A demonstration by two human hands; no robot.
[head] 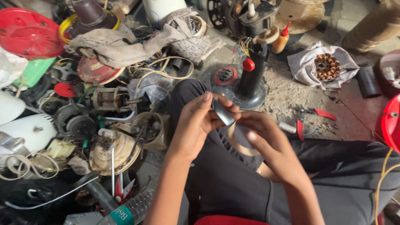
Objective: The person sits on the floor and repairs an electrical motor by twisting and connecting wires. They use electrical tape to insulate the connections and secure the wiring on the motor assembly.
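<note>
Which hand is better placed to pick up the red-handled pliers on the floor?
Probably the right hand: the red-handled pliers lie just beyond it on its side. The left hand sits farther away and pinches the grey strip.

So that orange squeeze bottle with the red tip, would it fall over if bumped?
Probably. The orange bottle stands upright, tall and narrow, so a sideways nudge would likely tip it. It looks like thin plastic, so probably light. Its round body might then roll across the dusty floor.

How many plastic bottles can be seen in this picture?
2. An orange squeeze bottle with a red tip stands at the top, beside the black fan stand. A clear bottle lies at the bottom edge. Others may be hidden in the clutter on the left.
</note>
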